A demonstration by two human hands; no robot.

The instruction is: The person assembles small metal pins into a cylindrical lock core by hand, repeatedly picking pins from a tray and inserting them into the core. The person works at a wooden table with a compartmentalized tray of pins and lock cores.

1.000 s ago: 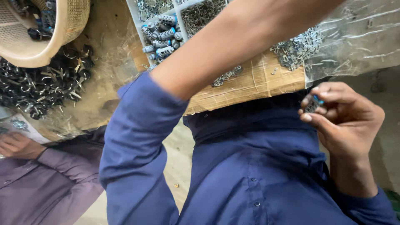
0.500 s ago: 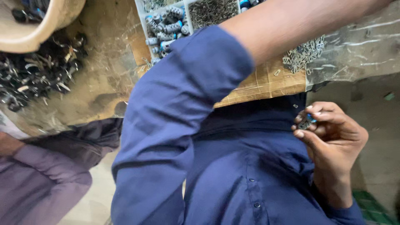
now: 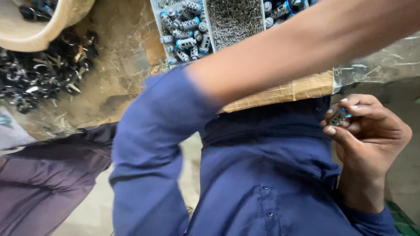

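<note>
Small grey-and-blue cylindrical part (image 3: pixel 340 116) sits pinched between thumb and fingertips of the right hand (image 3: pixel 367 135), held close to the chest, just below the table edge (image 3: pixel 284 91). Fingers curl round it; only its upper end shows, rest hidden by the fingertips.

Left arm (image 3: pixel 280 57) reaches up and across the view, bare forearm out of a rolled blue sleeve (image 3: pixel 162 131). Left hand is out of frame at top right, so can't tell if it's spread or gripping anything.

Behind the arm, on the table: a divided tray (image 3: pixel 206 26) w/ compartments. Left compartment holds more grey-and-blue cylindrical parts (image 3: pixel 183 26), loosely heaped. Middle compartment is filled w/ fine thin metal pins (image 3: pixel 234 19). Right compartment, mostly cut off by the arm, holds more of the cylinders.

Table edge near the chest is wrapped in tan tape, w/ clear plastic sheet (image 3: pixel 380 61) over the surface at right.

Further left: pile of dark metal clips (image 3: pixel 39 74) spread on the table, some touching a tan woven basket (image 3: pixel 43 30) at top left, w/ a few dark pieces inside.

Bottom left: another person's purple sleeve (image 3: pixel 48 175), just beside the blue shirt (image 3: pixel 271 183).
</note>
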